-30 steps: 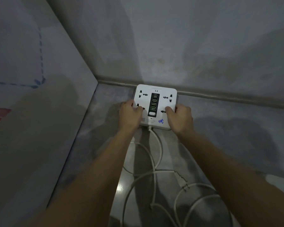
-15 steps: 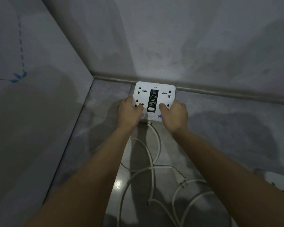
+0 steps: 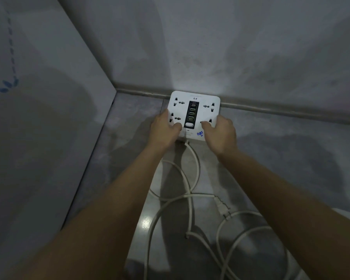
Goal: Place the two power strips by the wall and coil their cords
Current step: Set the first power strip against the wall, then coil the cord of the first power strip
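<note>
One white power strip point(image 3: 194, 114) is in plain view; a pale shape at the right edge may be a second, but that cannot be told. The strip's face carries four sockets point(image 3: 178, 102), two on each side of one black panel point(image 3: 192, 114). That panel holds four small ports point(image 3: 192, 113) in a column and one white switch point(image 3: 189, 125) below them. One blue scribble point(image 3: 200, 133) marks the strip. Two hands are on it: the left hand point(image 3: 166, 130) and the right hand point(image 3: 220, 134). One plug point(image 3: 221, 209) with two prongs shows. The white cords point(image 3: 190, 199) overlap in several loops; how many separate cords there are cannot be told. Two walls point(image 3: 210, 47) meet in one corner.
</note>
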Action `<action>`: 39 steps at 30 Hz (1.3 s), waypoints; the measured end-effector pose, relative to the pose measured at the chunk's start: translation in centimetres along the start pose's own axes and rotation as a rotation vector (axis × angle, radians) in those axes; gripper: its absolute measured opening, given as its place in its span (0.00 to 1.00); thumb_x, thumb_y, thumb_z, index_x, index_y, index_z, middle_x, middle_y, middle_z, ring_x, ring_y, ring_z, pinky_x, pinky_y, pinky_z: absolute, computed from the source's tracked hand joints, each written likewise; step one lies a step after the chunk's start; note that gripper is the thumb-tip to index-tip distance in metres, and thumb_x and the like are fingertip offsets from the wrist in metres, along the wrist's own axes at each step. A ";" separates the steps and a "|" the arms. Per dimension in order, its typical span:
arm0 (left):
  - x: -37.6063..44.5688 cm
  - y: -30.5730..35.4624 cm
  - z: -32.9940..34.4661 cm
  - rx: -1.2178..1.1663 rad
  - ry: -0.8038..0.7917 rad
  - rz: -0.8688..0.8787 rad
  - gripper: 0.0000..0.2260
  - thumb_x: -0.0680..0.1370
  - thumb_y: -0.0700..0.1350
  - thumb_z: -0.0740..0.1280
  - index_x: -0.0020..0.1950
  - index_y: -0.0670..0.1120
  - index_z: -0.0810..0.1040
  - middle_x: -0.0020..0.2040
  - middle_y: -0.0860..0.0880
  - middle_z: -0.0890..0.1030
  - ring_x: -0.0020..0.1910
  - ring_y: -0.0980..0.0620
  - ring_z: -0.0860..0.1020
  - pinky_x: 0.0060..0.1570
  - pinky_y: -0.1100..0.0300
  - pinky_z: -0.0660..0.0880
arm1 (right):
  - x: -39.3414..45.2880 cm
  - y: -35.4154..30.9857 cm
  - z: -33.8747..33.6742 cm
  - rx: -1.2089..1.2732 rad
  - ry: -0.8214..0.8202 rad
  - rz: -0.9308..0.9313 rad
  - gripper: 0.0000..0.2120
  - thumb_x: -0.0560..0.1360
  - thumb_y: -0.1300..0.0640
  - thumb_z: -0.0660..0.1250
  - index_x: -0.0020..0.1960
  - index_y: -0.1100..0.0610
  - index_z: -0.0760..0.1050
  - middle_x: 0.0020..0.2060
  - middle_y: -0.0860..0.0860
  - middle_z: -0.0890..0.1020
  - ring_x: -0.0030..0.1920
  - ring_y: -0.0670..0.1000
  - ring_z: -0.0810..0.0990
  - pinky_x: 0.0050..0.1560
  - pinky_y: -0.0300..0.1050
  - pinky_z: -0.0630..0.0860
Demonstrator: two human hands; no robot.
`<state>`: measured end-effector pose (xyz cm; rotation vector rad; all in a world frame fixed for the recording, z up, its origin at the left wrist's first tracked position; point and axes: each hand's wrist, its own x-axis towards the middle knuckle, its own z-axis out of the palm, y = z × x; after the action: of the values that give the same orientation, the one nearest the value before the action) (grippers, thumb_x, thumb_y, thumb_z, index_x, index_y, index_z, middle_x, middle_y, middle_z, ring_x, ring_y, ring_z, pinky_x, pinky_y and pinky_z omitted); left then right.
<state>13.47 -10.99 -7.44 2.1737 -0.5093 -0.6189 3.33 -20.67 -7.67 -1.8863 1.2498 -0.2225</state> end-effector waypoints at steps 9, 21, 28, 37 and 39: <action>0.4 -0.7 0.3 0.114 -0.039 0.052 0.17 0.72 0.34 0.65 0.60 0.37 0.71 0.59 0.39 0.77 0.58 0.41 0.76 0.57 0.50 0.75 | -0.1 0.7 -0.2 -0.042 -0.034 -0.042 0.18 0.75 0.56 0.63 0.61 0.64 0.72 0.59 0.62 0.77 0.60 0.63 0.75 0.63 0.57 0.72; -10.2 -3.1 0.8 0.279 0.208 0.224 0.09 0.77 0.38 0.64 0.56 0.40 0.77 0.56 0.41 0.76 0.56 0.43 0.74 0.56 0.46 0.73 | -9.6 4.4 -1.4 -0.013 0.020 -0.448 0.18 0.73 0.66 0.65 0.63 0.65 0.71 0.58 0.61 0.74 0.59 0.59 0.75 0.61 0.55 0.73; -19.0 -6.2 -0.5 0.417 0.024 0.233 0.10 0.75 0.37 0.66 0.55 0.44 0.78 0.53 0.43 0.78 0.52 0.43 0.77 0.54 0.47 0.74 | -17.7 6.7 -1.6 -0.176 -0.140 -0.351 0.20 0.73 0.57 0.67 0.64 0.59 0.72 0.62 0.54 0.74 0.62 0.53 0.73 0.63 0.41 0.66; -20.0 -6.3 -0.5 0.381 0.015 0.220 0.08 0.78 0.39 0.64 0.56 0.43 0.77 0.54 0.44 0.76 0.52 0.46 0.76 0.52 0.50 0.74 | -19.8 6.0 -1.7 -0.425 -0.245 -0.565 0.23 0.71 0.50 0.66 0.63 0.58 0.75 0.62 0.55 0.77 0.63 0.56 0.75 0.66 0.50 0.70; -19.6 -6.3 -0.9 0.352 0.038 0.203 0.05 0.79 0.40 0.64 0.52 0.43 0.78 0.51 0.43 0.77 0.50 0.45 0.77 0.51 0.48 0.74 | -19.7 5.7 -1.6 -0.453 -0.308 -0.674 0.20 0.72 0.52 0.65 0.61 0.59 0.76 0.59 0.56 0.79 0.61 0.57 0.77 0.64 0.50 0.72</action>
<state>-0.72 3.91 -6.79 2.4138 -0.8595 -0.3977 -11.00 -6.14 -5.13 -2.5742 0.4419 0.0105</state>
